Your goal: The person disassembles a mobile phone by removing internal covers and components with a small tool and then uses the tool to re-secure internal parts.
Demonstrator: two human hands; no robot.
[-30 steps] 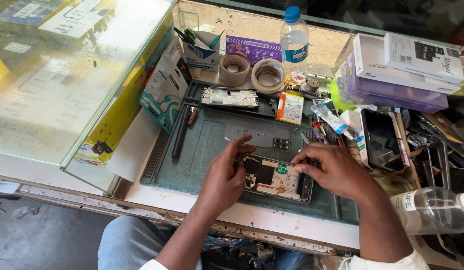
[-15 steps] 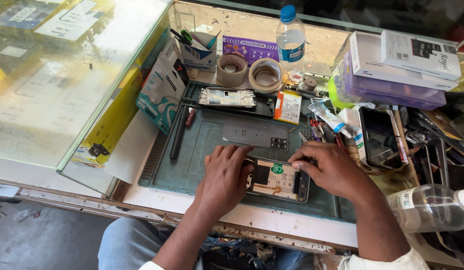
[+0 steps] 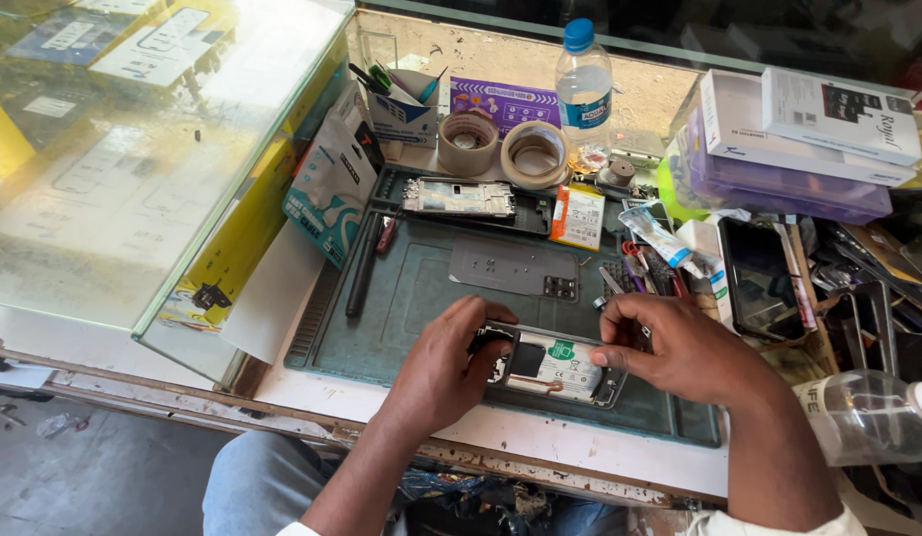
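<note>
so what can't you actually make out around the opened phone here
- Left end of the opened phone, head view: covered by the left hand.
- Its right edge: hidden under the right hand, so the grip there is unclear.
- Small parts beside the grey plate: too small to tell.
- Clear bottle: cut off by the right edge.

left hand (image 3: 446, 372): palm down, fingers curled, near centre
right hand (image 3: 684, 347): palm down, fingertips pinched, pointing left
forearms: both reach in from the near edge
</note>
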